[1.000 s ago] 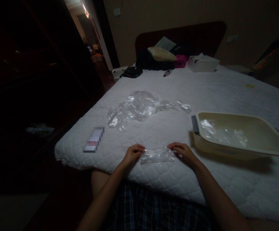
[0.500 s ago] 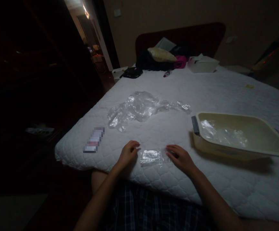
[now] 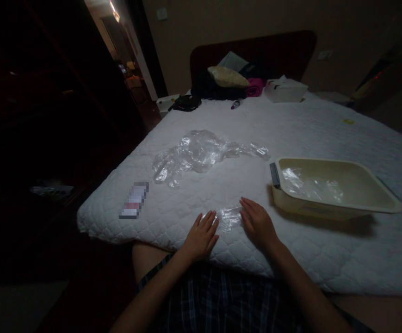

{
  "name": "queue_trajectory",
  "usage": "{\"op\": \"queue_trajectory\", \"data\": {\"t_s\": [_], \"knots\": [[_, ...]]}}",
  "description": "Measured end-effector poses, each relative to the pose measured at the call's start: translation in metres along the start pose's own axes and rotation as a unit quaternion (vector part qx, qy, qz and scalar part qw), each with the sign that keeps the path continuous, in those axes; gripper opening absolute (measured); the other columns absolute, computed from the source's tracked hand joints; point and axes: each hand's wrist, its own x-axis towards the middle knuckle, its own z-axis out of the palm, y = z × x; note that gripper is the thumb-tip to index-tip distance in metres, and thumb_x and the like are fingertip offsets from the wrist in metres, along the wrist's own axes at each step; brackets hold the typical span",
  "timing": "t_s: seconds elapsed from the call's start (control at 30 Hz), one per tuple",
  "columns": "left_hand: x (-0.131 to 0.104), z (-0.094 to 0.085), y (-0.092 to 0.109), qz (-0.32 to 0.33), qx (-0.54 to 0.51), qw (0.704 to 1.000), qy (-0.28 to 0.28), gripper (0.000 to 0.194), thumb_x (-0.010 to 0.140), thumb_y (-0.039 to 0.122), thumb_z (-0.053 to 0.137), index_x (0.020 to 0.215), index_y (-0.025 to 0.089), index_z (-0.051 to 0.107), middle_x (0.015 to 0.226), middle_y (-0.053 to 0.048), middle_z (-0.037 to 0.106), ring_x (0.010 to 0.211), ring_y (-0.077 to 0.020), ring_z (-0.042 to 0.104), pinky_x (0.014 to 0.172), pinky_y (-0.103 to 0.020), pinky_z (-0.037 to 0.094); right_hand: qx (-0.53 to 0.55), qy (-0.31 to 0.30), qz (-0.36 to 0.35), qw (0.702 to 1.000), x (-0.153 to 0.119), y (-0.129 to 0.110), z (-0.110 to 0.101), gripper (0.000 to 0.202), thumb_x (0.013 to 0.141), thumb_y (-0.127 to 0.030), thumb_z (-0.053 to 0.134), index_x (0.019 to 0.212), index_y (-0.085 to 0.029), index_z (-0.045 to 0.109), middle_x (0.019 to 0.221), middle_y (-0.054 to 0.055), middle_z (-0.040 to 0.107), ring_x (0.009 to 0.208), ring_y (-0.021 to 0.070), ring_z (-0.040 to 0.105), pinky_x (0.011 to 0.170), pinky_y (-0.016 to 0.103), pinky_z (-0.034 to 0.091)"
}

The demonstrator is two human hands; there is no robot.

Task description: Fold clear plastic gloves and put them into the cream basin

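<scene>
Room: a dim bedroom, much of its left side lost in darkness.
Bed (image 3: 312,127): covered in white quilting; the forearms hide parts of its near edge, and its right side is cut off.
Left shadow: a pale item (image 3: 51,189) shows faintly, too dark to identify.
Doorway (image 3: 110,41): lit beyond, the contents too small to tell.
Flat rectangular object (image 3: 134,200): on the quilting, its face masked by pixel blocks.
Crumpled clear plastic sheet (image 3: 201,150): spread across mid-bed, its folds hard to separate.
Left hand (image 3: 201,240): palm down, fingers extended and unclenched, covering one end of the small plastic piece.
Small clear plastic piece (image 3: 229,218): on the bed near its front edge, between the hands.
Headboard (image 3: 256,50): dark brown, partly hidden behind a beige pillow (image 3: 227,77) and dark fabric.
Right hand (image 3: 259,225): fingers straight, unclenched, at the piece's other end; the hand hides any overlap.
Cream tub (image 3: 312,207): beside the right hand, with clear plastic inside, its exact shape obscured by glare.
</scene>
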Motion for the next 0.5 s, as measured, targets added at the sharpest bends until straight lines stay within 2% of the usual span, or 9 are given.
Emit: {"op": "queue_trajectory", "data": {"t_s": [0.1, 0.2, 0.33, 0.5], "knots": [[0.000, 0.001, 0.000, -0.004, -0.002, 1.000, 0.005, 0.050, 0.089, 0.035, 0.033, 0.135, 0.014, 0.030, 0.143, -0.013, 0.024, 0.134, -0.0248, 0.014, 0.107, -0.047, 0.018, -0.034, -0.092, -0.082, 0.992, -0.003, -0.016, 0.007, 0.049, 0.089, -0.035, 0.035, 0.133, -0.015, 0.036, 0.137, 0.013, 0.038, 0.128, 0.0251, 0.031, 0.104, 0.048, 0.026], [0.000, 0.002, -0.001, -0.008, -0.002, 1.000, 0.005, 0.053, 0.088, 0.037, 0.035, 0.136, 0.017, 0.027, 0.144, -0.011, 0.022, 0.134, -0.0266, 0.010, 0.106, -0.050, 0.018, -0.062, -0.156, -0.099, 0.981, -0.011, -0.018, 0.019, 0.059, 0.087, -0.046, 0.034, 0.137, -0.015, 0.029, 0.141, 0.012, 0.031, 0.131, 0.0252, 0.023, 0.106, 0.050, 0.017], [-0.002, 0.005, -0.003, -0.012, -0.002, 1.000, 0.001, 0.054, 0.088, 0.040, 0.033, 0.137, 0.017, 0.025, 0.145, -0.013, 0.021, 0.134, -0.0253, 0.013, 0.106, -0.048, 0.018, -0.074, -0.177, -0.091, 0.977, -0.016, -0.010, 0.027, 0.063, 0.087, -0.051, 0.030, 0.138, -0.014, 0.026, 0.142, 0.013, 0.027, 0.133, 0.0231, 0.020, 0.108, 0.047, 0.015], [-0.002, 0.011, -0.003, -0.029, 0.006, 0.999, 0.014, 0.057, 0.087, 0.040, 0.034, 0.136, 0.010, 0.025, 0.143, -0.017, 0.022, 0.134, -0.0251, 0.013, 0.107, -0.047, 0.017, -0.078, -0.172, -0.088, 0.978, -0.016, -0.012, 0.024, 0.064, 0.087, -0.052, 0.029, 0.137, -0.013, 0.026, 0.142, 0.013, 0.027, 0.133, 0.0229, 0.018, 0.108, 0.046, 0.014]]}}
